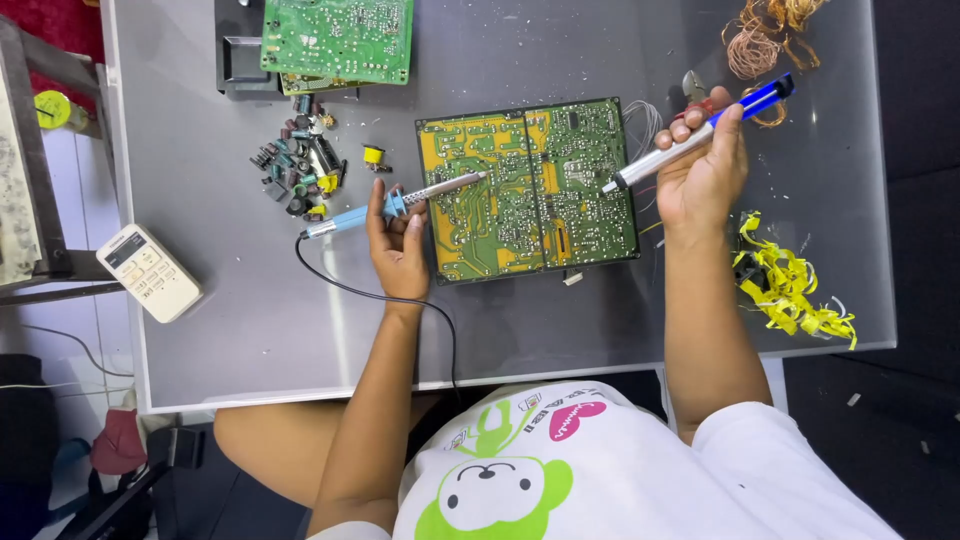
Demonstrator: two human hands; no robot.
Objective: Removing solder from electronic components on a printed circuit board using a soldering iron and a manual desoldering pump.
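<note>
Carefully, I'd steady the left hand [398, 240], its grip closed on the soldering iron [400, 203], tip on the circuit board [528, 190] mid-frame, while the right hand [703, 165] clasps the desoldering pump [697, 135] close beside.

Circuit board [528, 190] mid-table, parts pile [298, 168] left, remote [150, 272] far left

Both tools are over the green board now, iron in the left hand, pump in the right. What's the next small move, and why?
Probably bring the solder pump tip closer to the soldering iron tip. The left hand holds the iron with its tip on the left part of the circuit board, while the right hand keeps the pump's nozzle over the right part, well apart from it.
</note>
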